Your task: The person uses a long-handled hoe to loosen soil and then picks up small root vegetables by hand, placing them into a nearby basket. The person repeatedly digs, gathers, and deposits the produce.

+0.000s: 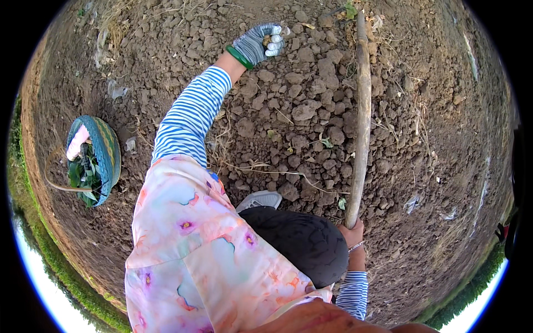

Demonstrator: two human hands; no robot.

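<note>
My left hand (260,41), in a grey knit glove with white fingertips and a green cuff, reaches out low over the broken soil. Its fingers curl around a small brown lump (267,40); whether that is a clod or something dug up, I cannot tell. Close to my right knee, my bare right hand (352,235) grips the near end of a long wooden handle (362,104). The handle runs away from me across the ground. Any tool head at its far end is not visible.
To my left stands a blue-green woven basket (113,158) with a brown strap, holding green leaves (85,172) and a pink cloth-like item (78,142). My grey-white shoe (260,200) rests among clods (306,111). Plastic scraps (116,89) and dry stems (266,168) litter the soil.
</note>
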